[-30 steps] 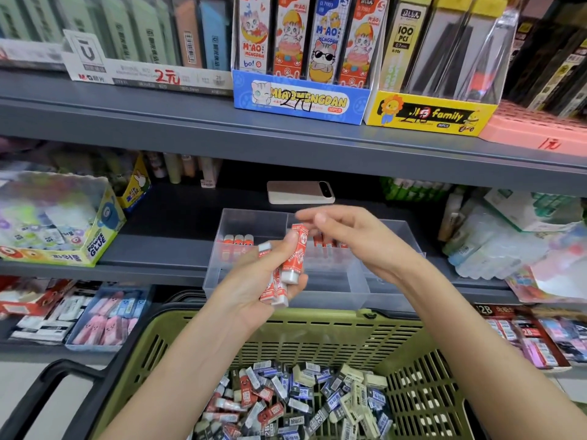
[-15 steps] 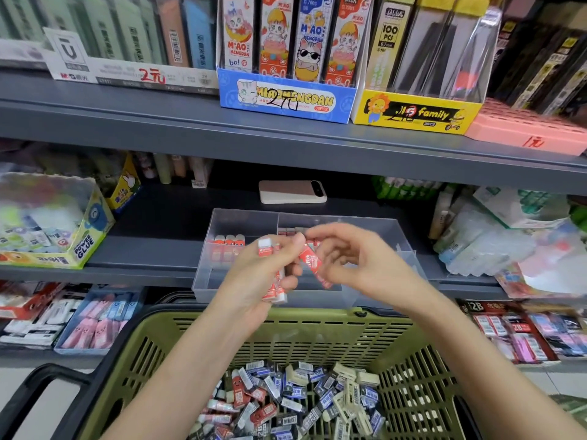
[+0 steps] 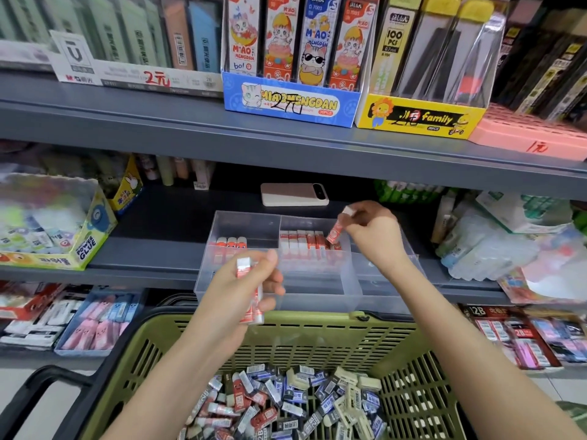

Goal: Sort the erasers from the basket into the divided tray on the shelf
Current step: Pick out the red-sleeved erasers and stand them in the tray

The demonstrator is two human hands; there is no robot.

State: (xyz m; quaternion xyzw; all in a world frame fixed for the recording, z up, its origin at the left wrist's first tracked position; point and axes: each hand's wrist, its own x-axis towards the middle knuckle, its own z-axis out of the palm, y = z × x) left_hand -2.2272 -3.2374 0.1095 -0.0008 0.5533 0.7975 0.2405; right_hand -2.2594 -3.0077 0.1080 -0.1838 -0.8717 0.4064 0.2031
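STOCKING THE SHELF: At a stationery shelf (image 3: 152, 249), a person's right hand (image 3: 374, 239) holds a red eraser (image 3: 335, 232) tilted just above the right end of a row of matching erasers (image 3: 301, 244), which stand in the middle rear compartment of the clear divided tray (image 3: 276, 300). The grip is a fingertip pinch on the eraser's upper end. A white piece (image 3: 347, 211) shows at the fingers above it, too small to identify. The left hand (image 3: 247, 284), over the tray's front edge, has its grip curled round a small stack of red erasers (image 3: 251, 300), thumb on top. The step appears to be seating the piece. That is best done by bringing it upright, sliding it against the last one in the row, and letting go only once it stands. Mixed erasers (image 3: 286, 404) fill the green basket (image 3: 286, 325) below.
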